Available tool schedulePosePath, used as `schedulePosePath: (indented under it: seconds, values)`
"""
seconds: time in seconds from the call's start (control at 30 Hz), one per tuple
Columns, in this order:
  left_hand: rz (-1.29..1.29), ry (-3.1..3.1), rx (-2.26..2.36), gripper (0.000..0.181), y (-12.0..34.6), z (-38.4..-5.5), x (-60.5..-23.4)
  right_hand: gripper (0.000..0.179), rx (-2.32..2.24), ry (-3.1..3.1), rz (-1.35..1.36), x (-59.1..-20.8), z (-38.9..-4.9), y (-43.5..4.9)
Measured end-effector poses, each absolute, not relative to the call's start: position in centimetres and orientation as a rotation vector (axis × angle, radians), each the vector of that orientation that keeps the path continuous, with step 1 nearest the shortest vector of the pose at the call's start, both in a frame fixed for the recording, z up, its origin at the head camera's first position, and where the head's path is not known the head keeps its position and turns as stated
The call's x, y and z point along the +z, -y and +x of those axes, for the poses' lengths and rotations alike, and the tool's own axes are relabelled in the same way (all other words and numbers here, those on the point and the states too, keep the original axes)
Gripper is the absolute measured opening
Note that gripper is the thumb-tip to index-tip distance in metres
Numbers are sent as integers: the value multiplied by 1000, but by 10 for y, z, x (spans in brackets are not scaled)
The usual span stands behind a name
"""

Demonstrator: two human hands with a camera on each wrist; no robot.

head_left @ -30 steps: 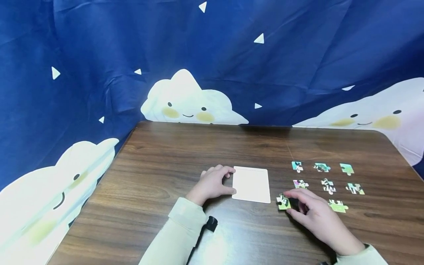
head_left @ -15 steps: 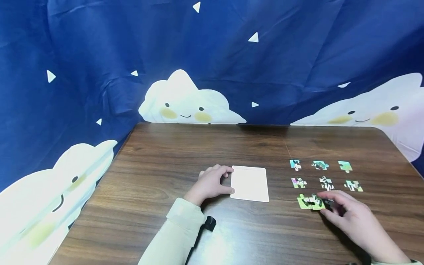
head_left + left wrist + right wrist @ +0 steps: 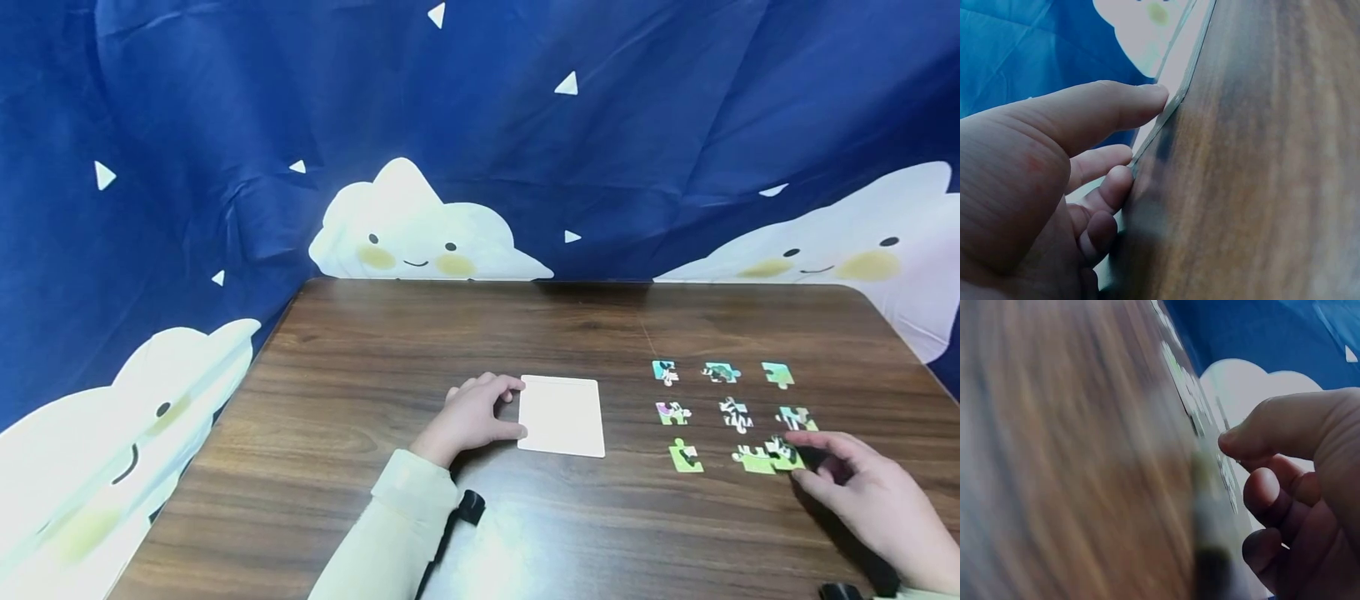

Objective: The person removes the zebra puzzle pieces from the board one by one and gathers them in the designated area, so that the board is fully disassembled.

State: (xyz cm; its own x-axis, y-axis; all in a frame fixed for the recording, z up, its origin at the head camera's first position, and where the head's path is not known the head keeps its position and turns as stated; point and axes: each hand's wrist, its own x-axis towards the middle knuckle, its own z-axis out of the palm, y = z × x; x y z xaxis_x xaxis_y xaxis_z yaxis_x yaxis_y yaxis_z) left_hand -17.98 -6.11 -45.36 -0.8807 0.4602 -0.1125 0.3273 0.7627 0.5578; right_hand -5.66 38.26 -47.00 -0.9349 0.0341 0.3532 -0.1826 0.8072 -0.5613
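A white square board (image 3: 562,416) lies on the table; its edge (image 3: 1180,69) shows in the left wrist view. My left hand (image 3: 471,418) holds it by its left side, thumb and index finger apart along that edge. On the right, my right hand (image 3: 873,492) pinches a green and black-and-white jigsaw piece (image 3: 787,459) between thumb and index finger. That piece is against or over another green-bottomed piece (image 3: 753,460); I cannot tell which. In the right wrist view the thumb (image 3: 1238,442) hides much of the pinch.
Several jigsaw pieces lie in rows right of the board, among them a green corner piece (image 3: 686,457), a middle zebra-striped piece (image 3: 736,415) and a top-right green piece (image 3: 778,374). The brown wooden table (image 3: 420,333) ends at a blue cloud-patterned curtain (image 3: 480,100).
My right hand has moved right with the pinched piece, passing the green corner piece at the row's left end and reaching the row's right end. The left hand stays at the board.
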Motion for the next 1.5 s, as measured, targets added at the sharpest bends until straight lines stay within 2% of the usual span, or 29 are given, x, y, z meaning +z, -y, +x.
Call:
schedulePosePath:
  seconds: [0.3,0.5,0.57,0.8,1.0,1.1,1.4,1.5]
  values:
    - [617,-2731,800,60,61,-180,-451,36,790,2692,-24,-473,-59,-407]
    - [607,-2718,804,60,62,-180,-452,73,919,2666,7,-475,-56,-414]
    - [607,-2718,808,60,62,-181,-453,77,926,2667,7,-476,-55,-415]
    - [589,-2707,806,58,63,-179,-458,67,934,2686,15,-479,-55,-416]
    - [622,-2722,815,58,62,-181,-459,49,913,2679,-41,-478,-56,-421]
    - [620,-2724,821,57,61,-182,-458,56,913,2678,-57,-477,-57,-421]
    - [618,-2726,811,57,61,-182,-458,47,948,2699,-122,-476,-54,-420]
    - [614,-2723,815,57,62,-182,-459,32,934,2713,-140,-476,-55,-419]
